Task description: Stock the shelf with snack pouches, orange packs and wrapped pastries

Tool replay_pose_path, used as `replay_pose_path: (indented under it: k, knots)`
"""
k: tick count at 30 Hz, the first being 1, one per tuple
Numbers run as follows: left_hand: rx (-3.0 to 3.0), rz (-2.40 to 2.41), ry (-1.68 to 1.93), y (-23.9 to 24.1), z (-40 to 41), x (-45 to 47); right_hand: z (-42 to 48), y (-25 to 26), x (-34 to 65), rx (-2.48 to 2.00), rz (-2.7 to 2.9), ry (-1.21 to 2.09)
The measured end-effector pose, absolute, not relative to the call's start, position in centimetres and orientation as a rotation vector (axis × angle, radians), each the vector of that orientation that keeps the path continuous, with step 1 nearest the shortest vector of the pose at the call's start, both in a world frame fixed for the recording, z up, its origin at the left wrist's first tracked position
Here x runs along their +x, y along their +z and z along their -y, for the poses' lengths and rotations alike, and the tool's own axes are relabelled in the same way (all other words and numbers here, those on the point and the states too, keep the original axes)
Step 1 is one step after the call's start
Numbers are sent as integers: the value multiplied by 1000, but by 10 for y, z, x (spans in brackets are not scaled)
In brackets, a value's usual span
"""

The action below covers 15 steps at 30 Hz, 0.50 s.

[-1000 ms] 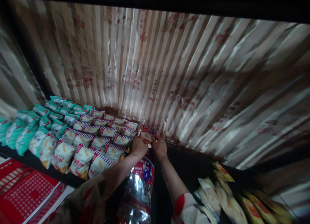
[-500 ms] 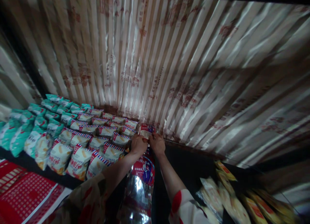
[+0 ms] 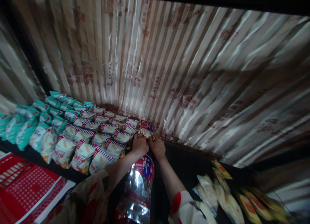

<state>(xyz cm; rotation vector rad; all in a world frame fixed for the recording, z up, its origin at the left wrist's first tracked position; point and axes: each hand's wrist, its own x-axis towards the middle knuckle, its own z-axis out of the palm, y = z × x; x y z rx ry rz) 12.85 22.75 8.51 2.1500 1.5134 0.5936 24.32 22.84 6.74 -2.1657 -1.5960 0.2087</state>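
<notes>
At the back of the dark shelf, both hands are on a small red-and-purple snack packet (image 3: 147, 125) that lies against the sheeted wall. My left hand (image 3: 140, 144), its fingers curled, holds the packet's near left edge. Close beside it, my right hand (image 3: 158, 147) grips the near right edge, thumb and fingers drawn together. Under and between my forearms stretches a row of shiny red snack packets (image 3: 140, 185) with the same purple print. Left of my left hand stand rows of white snack bags (image 3: 106, 148) with striped tops.
Teal snack bags (image 3: 26, 130) fill the far left of the shelf. A red plastic basket (image 3: 26, 188) sits at the lower left. On the right lie clear-wrapped pale packs (image 3: 208, 191) and yellow packs (image 3: 249, 206). Striped, printed sheeting (image 3: 155, 62) covers the back.
Both hands stay on the packet, and its near edge now looks pressed or folded. The view has shifted slightly, so the basket and bags appear a little to the right and higher.
</notes>
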Motion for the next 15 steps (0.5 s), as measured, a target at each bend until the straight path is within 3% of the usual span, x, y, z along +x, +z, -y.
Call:
replay_pose_path:
  k: [15]
  knots:
    - [2132,-1582,495,86,-228,125,-190,68,248,-1988,1507,435]
